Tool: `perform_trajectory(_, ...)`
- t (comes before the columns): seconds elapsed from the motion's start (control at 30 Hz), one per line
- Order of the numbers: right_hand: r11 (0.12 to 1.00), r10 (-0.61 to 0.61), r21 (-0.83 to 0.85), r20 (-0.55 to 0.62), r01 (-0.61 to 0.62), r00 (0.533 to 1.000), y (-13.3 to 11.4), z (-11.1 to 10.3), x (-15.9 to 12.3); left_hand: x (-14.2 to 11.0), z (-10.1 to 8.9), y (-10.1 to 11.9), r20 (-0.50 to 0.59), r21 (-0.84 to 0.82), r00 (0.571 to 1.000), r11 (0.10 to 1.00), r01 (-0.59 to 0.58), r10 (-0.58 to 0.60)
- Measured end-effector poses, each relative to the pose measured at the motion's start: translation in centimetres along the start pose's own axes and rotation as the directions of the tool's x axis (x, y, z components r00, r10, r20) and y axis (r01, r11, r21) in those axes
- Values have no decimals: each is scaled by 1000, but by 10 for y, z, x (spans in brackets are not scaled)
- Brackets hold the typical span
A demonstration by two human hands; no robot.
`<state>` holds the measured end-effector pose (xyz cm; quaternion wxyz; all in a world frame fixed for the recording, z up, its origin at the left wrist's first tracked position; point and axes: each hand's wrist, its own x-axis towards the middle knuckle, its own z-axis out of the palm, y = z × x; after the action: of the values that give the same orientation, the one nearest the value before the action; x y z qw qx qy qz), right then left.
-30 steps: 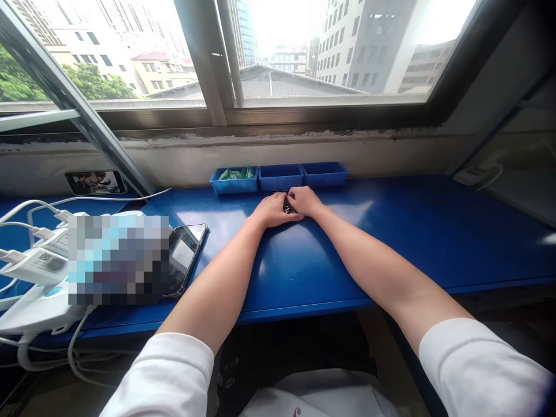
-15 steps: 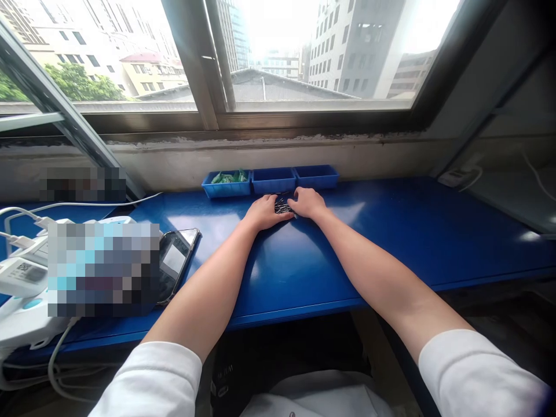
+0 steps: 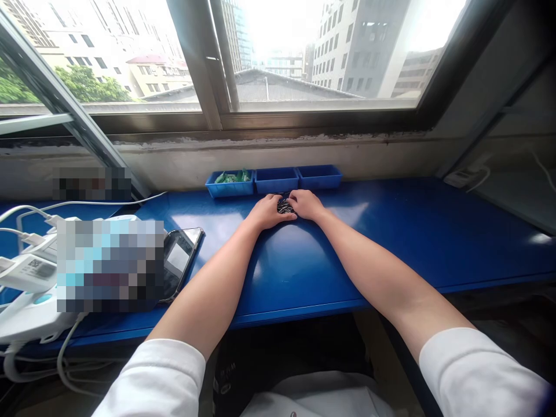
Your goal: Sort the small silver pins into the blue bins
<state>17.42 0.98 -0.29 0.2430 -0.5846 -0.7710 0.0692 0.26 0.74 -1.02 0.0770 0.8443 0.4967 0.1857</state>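
Observation:
A small heap of thin, dark and silvery metal pieces (image 3: pixel 285 206) lies on the blue tabletop, too small for me to tell their exact kind. From the left, my left hand (image 3: pixel 266 212) cups the heap, its thumb along the near side and its fingers along the far side, apart. At the heap's right side is my right hand (image 3: pixel 306 204), palm down, with bent fingertips touching or just over the pieces. The hands partly cover the heap, and I see nothing lifted in either.
Three blue bins stand in a row behind my hands: the left bin (image 3: pixel 230 190) holds green-and-clear packets, then come a middle bin (image 3: pixel 277 185) and a right bin (image 3: pixel 320 180). To the left are a phone (image 3: pixel 185 255), a white power strip (image 3: pixel 26 321) and cables.
My right hand has closed in slightly toward my left, so the gap around the metal pieces is narrower. The whole view has shifted a little.

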Motion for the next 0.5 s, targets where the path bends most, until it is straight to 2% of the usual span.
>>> perform_trajectory(0.1,993,-69,89,-128,80,989,-2,0,0,-1,-3,2,-47,12,999,1000,-27,27)
perform_trajectory(0.2,968,-90,212,-193,131,977,-5,-3,-1,-2,-8,8,-163,14,984,998,-66,67)
perform_trajectory(0.33,915,-74,379,-174,136,982,-7,-9,-1,-3,-15,14,-249,-55,964,992,-112,95)
perform_trajectory(0.5,795,19,607,-50,16,999,-6,-8,1,-3,-18,17,-277,-90,954,985,-146,116)
